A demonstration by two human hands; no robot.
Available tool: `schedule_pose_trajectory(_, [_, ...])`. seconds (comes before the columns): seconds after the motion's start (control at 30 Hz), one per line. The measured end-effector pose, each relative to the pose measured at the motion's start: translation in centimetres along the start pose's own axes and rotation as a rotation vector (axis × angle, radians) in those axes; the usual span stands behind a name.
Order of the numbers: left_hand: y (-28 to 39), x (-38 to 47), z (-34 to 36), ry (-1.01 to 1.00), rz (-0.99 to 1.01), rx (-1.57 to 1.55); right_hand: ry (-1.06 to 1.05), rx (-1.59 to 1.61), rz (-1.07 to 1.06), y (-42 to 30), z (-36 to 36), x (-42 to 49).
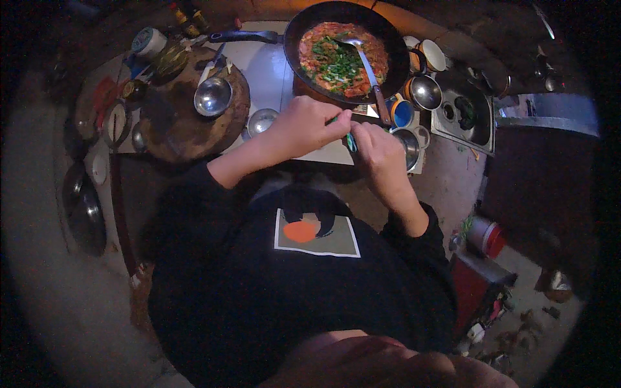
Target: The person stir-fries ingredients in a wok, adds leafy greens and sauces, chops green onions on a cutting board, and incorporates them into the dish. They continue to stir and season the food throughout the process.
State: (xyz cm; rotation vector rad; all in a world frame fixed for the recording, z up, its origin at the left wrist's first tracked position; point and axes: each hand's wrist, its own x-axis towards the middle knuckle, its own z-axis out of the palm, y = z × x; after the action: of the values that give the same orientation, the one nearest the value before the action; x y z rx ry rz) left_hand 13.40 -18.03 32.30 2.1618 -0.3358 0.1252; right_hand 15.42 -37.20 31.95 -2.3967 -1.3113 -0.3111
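Note:
My left hand (315,121) and my right hand (381,148) meet at the counter's front edge, just below the pan. Pinched between their fingers is a small green-and-white thing (351,142), perhaps a packet; my fingers hide most of it. Beyond my hands sits a black frying pan (398,58) holding a reddish stew (378,46) topped with chopped green onion (335,65). A metal ladle with a wooden handle (382,107) rests in the pan, its handle leaning over the near rim, close to my right hand.
At left, a round wooden chopping board (170,121) bears a metal bowl (213,97) and a knife (212,65). Another metal bowl (262,121) stands beside my left wrist. Enamel mugs (402,114) and a steel bowl (426,92) crowd the right, before a steel sink (463,136).

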Motion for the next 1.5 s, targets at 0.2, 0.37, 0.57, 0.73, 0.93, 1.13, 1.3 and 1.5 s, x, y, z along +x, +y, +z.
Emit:
schedule_pose_trajectory(0.2, [-0.4,0.6,-1.6,-0.227,-0.296,-0.211,-0.051,0.002,0.037,-0.9,0.0,0.5])
schedule_pose_trajectory(0.37, [-0.8,0.6,-1.2,-0.035,0.112,-0.144,-0.061,0.020,0.119,-1.0,0.4,0.5])
schedule_pose_trajectory(0.57, [-2.3,-0.4,-2.9,-0.267,0.236,-0.230,-0.062,0.130,0.178,-1.4,0.5,0.4])
schedule_pose_trajectory(0.73, [-2.6,-1.2,-2.4,-0.273,0.011,-0.163,-0.066,0.089,0.183,-2.2,0.7,0.9])
schedule_pose_trajectory(0.93, [-3.5,-0.6,-2.2,-0.023,0.087,0.007,-0.031,0.120,0.201,-2.8,1.6,1.6])
schedule_pose_trajectory(1.13, [-5.8,-0.9,-5.3,-0.120,-0.237,-0.437,0.009,0.265,0.336,-1.9,0.3,1.8])
schedule_pose_trajectory(1.3, [-8.4,-0.9,-2.5,-0.309,-0.100,-0.412,0.001,0.524,0.431,0.5,-1.9,2.2])
schedule_pose_trajectory(1.5, [-8.4,-1.2,1.9,-0.123,0.254,-0.316,0.076,0.522,0.395,2.4,-2.1,4.2])
